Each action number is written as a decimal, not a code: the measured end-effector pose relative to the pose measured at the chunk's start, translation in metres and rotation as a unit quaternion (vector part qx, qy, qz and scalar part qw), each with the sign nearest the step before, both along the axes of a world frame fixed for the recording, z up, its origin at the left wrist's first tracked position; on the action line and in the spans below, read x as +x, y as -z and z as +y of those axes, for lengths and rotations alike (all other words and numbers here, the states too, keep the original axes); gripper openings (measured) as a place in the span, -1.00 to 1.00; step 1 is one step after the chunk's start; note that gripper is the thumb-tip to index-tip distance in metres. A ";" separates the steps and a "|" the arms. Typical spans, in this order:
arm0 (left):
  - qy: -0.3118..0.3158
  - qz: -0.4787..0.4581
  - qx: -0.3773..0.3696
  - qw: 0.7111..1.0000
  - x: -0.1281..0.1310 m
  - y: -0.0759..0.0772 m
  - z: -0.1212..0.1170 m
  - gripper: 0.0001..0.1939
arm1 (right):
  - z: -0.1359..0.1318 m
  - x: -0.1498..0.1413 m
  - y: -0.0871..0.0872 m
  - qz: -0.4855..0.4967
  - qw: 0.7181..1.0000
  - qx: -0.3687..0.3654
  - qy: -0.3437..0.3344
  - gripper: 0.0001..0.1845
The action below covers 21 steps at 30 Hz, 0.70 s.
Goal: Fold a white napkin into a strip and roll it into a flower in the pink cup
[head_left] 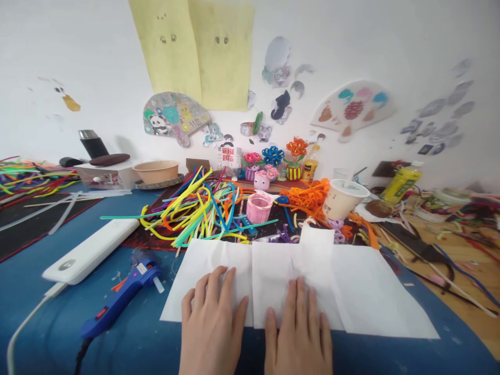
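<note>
From my remote seat, I see the white paper (385,299) lying at the front of the tabletop (156,354), directly under both hands. The left hand (214,315) lies palm down with fingers lightly spread over its left part; the right hand (299,328) lies flat on the middle, fingers closer together, thumb set apart. Neither is gripping anything.

I read the step as smoothing or steadying the paper. To do it well, I would want light, even pressure from the fingertips, working outward from the upright crease between the hands, with one hand bracing so nothing skews. A flap (318,237) rises past the far edge near the right hand, and I would mind not crushing it. Whether this is one folded sheet or several, I cannot tell.

Room is tight. The blue glue gun (125,297) lies just beside the paper's left edge, a pale stub jutting toward it, so I would watch for stray glue; the white device (91,252) and its cable lie farther left. Close behind the paper sprawl colourful pipe cleaners (197,208), the pink pot (259,208) and the orange bundle (307,200), which would hinder sliding it away from me. The paper cup (344,200) stands behind the right part, easily knocked by a wide sweep
</note>
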<state>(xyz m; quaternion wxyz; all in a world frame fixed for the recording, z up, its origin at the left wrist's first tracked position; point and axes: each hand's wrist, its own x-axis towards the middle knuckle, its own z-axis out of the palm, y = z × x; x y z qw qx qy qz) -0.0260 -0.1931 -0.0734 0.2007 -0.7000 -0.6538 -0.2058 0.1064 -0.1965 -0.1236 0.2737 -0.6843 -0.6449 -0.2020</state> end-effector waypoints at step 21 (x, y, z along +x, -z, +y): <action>0.133 0.045 0.011 0.990 0.010 -0.019 0.022 -0.62 | 0.000 0.001 -0.006 0.011 1.000 -0.013 -0.011 -0.19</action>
